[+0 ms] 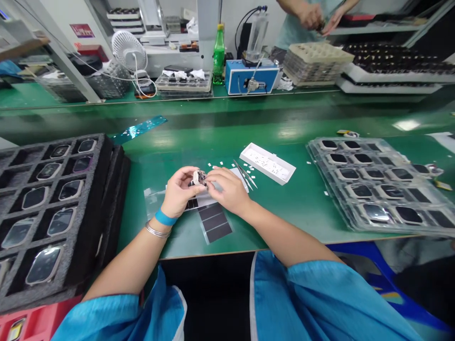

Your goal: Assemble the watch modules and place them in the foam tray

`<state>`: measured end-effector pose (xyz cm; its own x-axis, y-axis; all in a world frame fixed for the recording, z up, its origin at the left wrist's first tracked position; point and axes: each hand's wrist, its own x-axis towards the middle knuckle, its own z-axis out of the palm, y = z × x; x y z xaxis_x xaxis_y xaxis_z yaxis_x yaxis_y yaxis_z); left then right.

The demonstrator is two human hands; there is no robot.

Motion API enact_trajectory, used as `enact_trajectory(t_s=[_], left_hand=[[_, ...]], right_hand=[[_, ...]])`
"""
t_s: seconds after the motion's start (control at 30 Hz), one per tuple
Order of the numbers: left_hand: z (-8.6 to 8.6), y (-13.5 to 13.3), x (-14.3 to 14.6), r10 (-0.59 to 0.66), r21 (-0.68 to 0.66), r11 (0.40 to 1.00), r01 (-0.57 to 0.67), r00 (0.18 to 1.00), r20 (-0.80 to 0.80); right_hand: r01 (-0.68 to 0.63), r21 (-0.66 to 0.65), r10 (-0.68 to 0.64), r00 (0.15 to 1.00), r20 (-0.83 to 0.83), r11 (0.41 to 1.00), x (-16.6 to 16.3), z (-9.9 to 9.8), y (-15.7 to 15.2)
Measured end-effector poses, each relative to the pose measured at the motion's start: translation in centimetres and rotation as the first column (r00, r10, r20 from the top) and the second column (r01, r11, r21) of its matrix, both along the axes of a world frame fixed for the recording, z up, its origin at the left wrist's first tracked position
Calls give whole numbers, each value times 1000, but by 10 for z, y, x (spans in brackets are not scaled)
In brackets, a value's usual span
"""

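Green counter (302, 203), foam tray (97, 189) left and clear tray (355, 220) right within reach; left hand (181, 192) clamped on small part (201, 177) just above the counter, right hand (227, 189) pinching it too, seemingly to steady it.

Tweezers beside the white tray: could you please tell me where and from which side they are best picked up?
Probably across the middle of the tweezers, pinching both thin arms from above; they lie flat and slanted, with the right hand nearest.
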<state>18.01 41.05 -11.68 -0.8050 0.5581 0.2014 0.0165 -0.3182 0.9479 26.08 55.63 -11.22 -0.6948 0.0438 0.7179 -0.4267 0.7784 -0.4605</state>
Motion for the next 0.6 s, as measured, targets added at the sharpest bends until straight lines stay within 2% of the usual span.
enact_trajectory(t_s=[0.07,0.1,0.17,0.27,0.33,0.37,0.43,0.47,0.5,0.53,0.57,0.6], left_hand=[[1,-1,-3,-29,24,999,27,993,113],[2,-2,-4,-50,38,998,44,984,173],[4,-5,-7,-92,69,995,76,957,276],[7,-7,-10,-152,99,987,125,924,350],[7,-8,-10,-187,99,982,162,918,349],[6,-8,-9,-199,97,980,176,919,341],[6,-8,-8,-215,100,976,192,920,327],[6,-8,-7,-222,104,974,199,919,325],[7,-8,-6,-229,111,973,203,916,329],[7,-8,-6,-234,120,971,205,911,340],[8,-8,-5,-238,129,970,205,904,356],[8,-8,-6,-242,138,969,205,896,371]], right_hand=[[23,-8,-23,999,40,1000,-1,8,14],[78,-17,-77,995,58,997,-1,12,25],[276,-35,-271,956,115,960,2,19,56],[593,17,-574,772,271,805,6,21,107],[687,81,-667,661,345,722,8,18,127],[691,80,-667,651,363,719,7,16,129],[611,-49,-548,740,390,790,5,14,116],[517,-182,-415,815,405,837,2,13,101],[385,-339,-233,882,410,859,0,12,83],[235,-502,-14,914,404,832,-2,11,64],[93,-641,216,897,386,762,-3,9,45],[-14,-738,411,838,360,675,-4,8,28]])
